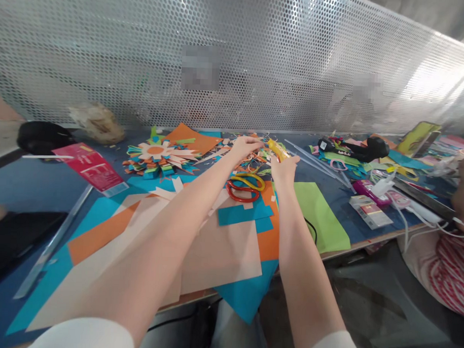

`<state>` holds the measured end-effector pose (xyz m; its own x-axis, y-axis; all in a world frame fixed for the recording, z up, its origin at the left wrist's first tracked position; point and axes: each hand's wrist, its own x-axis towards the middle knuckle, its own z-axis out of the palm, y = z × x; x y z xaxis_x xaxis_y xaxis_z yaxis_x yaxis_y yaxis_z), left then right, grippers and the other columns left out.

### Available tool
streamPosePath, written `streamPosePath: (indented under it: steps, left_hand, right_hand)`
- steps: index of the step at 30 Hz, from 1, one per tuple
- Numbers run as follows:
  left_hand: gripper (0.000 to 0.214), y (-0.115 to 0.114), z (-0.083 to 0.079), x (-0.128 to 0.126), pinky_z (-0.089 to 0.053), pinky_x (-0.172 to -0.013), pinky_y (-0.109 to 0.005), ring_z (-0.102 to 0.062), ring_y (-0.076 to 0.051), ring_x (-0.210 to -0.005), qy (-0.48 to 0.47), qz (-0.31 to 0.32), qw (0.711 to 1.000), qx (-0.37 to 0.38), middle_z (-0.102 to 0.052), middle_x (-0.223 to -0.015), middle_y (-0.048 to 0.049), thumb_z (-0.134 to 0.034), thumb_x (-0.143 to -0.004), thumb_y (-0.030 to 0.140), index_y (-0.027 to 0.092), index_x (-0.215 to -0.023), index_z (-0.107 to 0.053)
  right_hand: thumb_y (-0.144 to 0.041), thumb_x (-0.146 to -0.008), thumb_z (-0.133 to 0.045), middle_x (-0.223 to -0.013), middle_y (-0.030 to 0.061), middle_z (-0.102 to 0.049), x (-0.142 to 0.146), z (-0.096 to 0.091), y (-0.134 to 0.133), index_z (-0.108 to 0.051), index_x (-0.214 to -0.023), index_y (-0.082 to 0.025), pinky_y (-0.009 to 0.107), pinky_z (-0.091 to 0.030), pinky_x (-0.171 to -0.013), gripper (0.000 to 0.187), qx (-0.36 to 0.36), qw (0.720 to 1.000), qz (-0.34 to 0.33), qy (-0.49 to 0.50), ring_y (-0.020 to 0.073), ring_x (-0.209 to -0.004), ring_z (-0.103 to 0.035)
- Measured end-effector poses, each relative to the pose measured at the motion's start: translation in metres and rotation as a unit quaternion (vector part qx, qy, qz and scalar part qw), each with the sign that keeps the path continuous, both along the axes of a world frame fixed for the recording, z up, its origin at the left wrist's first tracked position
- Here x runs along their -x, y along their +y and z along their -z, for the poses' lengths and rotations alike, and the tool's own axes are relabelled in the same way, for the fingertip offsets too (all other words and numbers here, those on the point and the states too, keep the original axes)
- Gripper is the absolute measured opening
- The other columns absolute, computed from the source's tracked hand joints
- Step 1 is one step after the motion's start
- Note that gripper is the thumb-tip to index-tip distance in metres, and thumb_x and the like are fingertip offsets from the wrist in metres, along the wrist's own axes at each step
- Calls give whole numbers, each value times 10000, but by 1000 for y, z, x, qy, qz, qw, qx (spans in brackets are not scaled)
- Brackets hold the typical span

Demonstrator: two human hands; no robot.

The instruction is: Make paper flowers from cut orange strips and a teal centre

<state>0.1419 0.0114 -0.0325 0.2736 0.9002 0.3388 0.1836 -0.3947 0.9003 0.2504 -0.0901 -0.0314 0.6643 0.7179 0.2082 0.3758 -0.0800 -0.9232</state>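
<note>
Both my arms reach far across the blue table (18, 187). My right hand (283, 168) is closed around a yellow glue stick (277, 149) that points away from me. My left hand (246, 145) hovers with its fingers curled and pinched over a heap of coloured paper strips (255, 162); what it holds, if anything, is too small to make out. Scissors with red and yellow handles (244, 187) lie just below both hands. A layered paper flower (156, 156) in cream, orange and blue lies to the left of my left hand.
Large cream, orange, blue and green paper sheets (222, 244) cover the near table. A metal ruler (50, 244) and red packet (95, 169) lie left. A black glue gun (354, 148), clear sticks and small boxes sit right. Another person in a striped top (453, 273) is at right. Perforated metal screen behind.
</note>
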Motion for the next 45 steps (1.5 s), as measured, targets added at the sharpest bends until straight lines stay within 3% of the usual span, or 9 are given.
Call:
streamPosePath:
  steps: [7,12,16,21,26,30,34,40,45]
  left_hand:
    - [234,1,1,4,-438,-689,-263,-605,-188,-738,64,-77,995,-20,-681,-731,-49,-598,-679,353,153,-729,-708]
    - [137,4,0,13,-364,-839,-411,-583,-314,-872,329,-171,925,-79,-629,-643,-94,-592,-677,256,166,-588,-647]
    - [129,4,-10,27,-243,-939,-481,-550,-339,-972,375,-154,907,-115,-631,-694,-105,-545,-713,214,178,-727,-668]
    - [575,-9,-34,76,-287,-930,-429,-536,-295,-1007,393,-172,891,-151,-629,-1016,-132,-524,-736,243,178,-1297,-416]
    - [336,-43,-48,143,-401,-703,-236,-596,-206,-790,420,-142,890,-105,-673,-838,-85,-524,-734,400,154,-913,-666]
    - [285,-79,-35,178,-389,-592,-235,-559,-180,-595,454,-66,888,-33,-651,-644,-45,-600,-640,446,186,-723,-682]
    - [293,-101,-16,194,-412,-626,-247,-594,-231,-720,445,-66,892,-38,-684,-823,-59,-654,-553,336,188,-805,-673]
    - [386,-103,-6,194,-435,-733,-275,-608,-270,-875,407,-91,908,-22,-672,-979,-92,-598,-592,336,169,-933,-663]
    - [212,-102,0,185,-412,-798,-292,-584,-253,-896,379,-72,921,-54,-683,-892,-55,-603,-572,282,204,-754,-681]
  right_hand:
    - [-279,-700,-527,-1055,244,-538,-1,0,-2,-301,-1137,-75,495,-450,-836,534,3,1000,-2,-10,325,-1003,-558]
    - [-287,-703,-549,-1116,286,-494,2,-3,-5,-271,-1195,-43,525,-420,-853,616,35,999,2,-42,363,-1035,-542]
    - [-275,-654,-610,-1130,288,-481,1,-2,-3,-280,-1180,-63,551,-386,-877,656,8,997,24,-69,380,-1052,-525]
    - [-270,-632,-622,-1108,242,-497,7,-2,-2,-285,-1139,-93,493,-394,-891,634,-90,987,39,-123,334,-1047,-528]
    - [-329,-641,-606,-1028,174,-533,25,-2,-7,-341,-1030,-139,452,-423,-851,508,-128,980,-29,-152,288,-986,-546]
    - [-306,-639,-595,-1005,149,-536,35,-2,-12,-387,-946,-160,440,-405,-879,398,-131,964,-90,-215,276,-1008,-520]
    - [-291,-622,-609,-1010,143,-533,43,0,-16,-401,-952,-154,415,-415,-873,413,-153,939,-142,-273,269,-1004,-512]
    - [-290,-644,-583,-991,118,-520,41,7,-13,-389,-962,-168,428,-423,-854,392,-160,929,-145,-299,254,-985,-510]
    - [-296,-627,-599,-962,102,-526,32,11,-8,-394,-939,-181,443,-426,-841,391,-151,930,-136,-306,256,-953,-513]
